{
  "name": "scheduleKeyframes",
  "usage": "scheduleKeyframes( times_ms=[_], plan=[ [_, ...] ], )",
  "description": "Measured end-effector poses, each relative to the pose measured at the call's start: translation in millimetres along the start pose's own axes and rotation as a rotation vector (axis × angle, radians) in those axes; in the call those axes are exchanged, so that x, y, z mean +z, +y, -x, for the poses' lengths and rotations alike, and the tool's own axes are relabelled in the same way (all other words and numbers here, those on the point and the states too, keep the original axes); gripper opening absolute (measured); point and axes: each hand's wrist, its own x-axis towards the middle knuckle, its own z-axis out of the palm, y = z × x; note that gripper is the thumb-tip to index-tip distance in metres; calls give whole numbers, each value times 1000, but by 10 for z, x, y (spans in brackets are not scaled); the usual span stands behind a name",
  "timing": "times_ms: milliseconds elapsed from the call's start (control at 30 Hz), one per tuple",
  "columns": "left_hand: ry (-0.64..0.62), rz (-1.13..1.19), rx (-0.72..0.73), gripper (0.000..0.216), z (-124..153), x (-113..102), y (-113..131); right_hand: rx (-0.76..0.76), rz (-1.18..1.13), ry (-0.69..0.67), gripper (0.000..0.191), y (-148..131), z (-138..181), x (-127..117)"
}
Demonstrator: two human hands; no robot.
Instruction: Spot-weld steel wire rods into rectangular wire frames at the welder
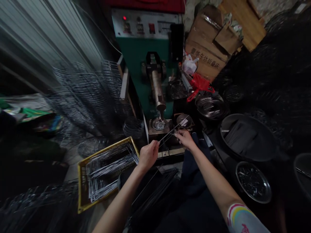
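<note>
Wire (167, 134) is being pinched in the left hand's (148, 156) grip and apparently the right hand's (186, 139), lying outside the machine (131, 55).

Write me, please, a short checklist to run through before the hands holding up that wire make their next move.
1. Left hand gripping the thin metal wire: ok, fingers closed around it.
2. Right hand grip: cannot tell; its contact with the wire is too small to see.
3. Hands apart from the machine's metal arm: ok, both below it.
4. Red indicator light: ok, lit.
5. Control panel markings: cannot tell, too blurred.
</note>
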Motion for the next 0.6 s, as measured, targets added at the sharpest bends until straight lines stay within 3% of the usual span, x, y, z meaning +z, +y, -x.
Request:
scheduleKeyframes(
  times_ms=[67, 167, 333, 600],
  plan=[
    [17, 9, -13, 30, 20, -42, -14, 26, -156, 15, 26, 13, -33, 80],
    [33, 13, -23, 28, 53, -95, -54, 17, -197, 25, 28, -36, -47, 176],
    [51, 38, -42, 27, 110, -123, -164, 15, -367, -48, 31, -175, -44, 331],
    [81, 75, -88, 27, 122, -178, -279, 21, -397, -96, 29, -274, -78, 456]
  ],
)
